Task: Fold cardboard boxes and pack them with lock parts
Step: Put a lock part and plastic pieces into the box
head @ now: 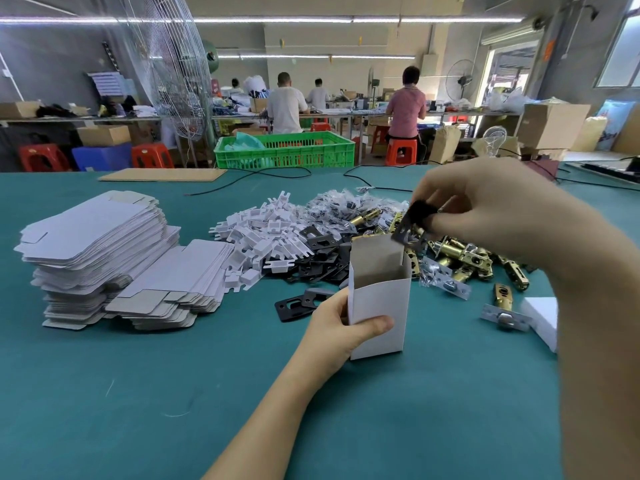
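Note:
My left hand (341, 329) grips an upright white cardboard box (379, 303) with its top flaps open, standing on the teal table (138, 393). Just above the box's open right corner, my right hand (474, 206) pinches a dark lock part (412, 220), a black piece with a grey plate. Behind the box lie piles of black strike plates (322, 251), brass latch bolts (460, 254), white card inserts (266, 233) and small plastic bags (349, 206). Stacks of flat white box blanks (100, 251) sit at the left.
A loose black plate (298, 304) lies left of the box, and a brass latch (504, 306) and a white folded box (543, 317) lie to its right. Black cables (242, 183) cross the table's far edge. A green crate (287, 150) and several seated people are beyond.

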### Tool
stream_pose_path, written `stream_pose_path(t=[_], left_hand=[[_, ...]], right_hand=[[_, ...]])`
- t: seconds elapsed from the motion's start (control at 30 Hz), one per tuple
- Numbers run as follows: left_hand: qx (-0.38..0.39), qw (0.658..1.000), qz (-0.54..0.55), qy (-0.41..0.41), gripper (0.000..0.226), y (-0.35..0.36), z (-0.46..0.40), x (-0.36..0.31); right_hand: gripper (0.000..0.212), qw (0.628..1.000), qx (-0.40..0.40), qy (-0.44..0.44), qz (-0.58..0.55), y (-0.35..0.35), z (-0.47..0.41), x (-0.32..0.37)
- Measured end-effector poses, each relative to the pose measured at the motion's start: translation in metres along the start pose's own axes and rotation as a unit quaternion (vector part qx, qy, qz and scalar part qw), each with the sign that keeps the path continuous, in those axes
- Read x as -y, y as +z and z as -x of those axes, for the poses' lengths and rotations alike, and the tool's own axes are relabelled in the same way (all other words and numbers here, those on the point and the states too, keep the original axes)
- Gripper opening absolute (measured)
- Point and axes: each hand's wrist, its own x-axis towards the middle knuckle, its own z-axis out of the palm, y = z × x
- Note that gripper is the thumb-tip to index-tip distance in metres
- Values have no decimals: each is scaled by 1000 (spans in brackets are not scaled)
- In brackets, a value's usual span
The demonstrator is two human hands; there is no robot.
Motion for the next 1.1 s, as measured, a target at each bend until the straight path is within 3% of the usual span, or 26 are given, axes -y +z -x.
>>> stream_pose_path(t=[0.27,0.43,0.57,0.63,0.73,0.97,1.1], left_hand=[[6,1000,3,-5,33,0,0,0],[4,1000,2,-9,32,-1,-1,0],[3,1000,3,-9,33,0,-1,0],[5,1000,6,-5,34,0,-1,0],[7,1000,6,0,34,0,-1,0],[4,1000,6,-1,34,0,-1,1],[5,1000,11,2,34,1,-1,0]], right_hand=[[22,980,74,44,179,56,-20,22],[18,980,75,42,180,65,-23,20],[44,984,91,30,150,66,-23,22],[39,985,106,28,131,61,-22,21],[9,987,117,20,104,52,-19,14],[18,981,133,26,136,53,-20,12],[19,982,83,22,169,54,-20,9]])
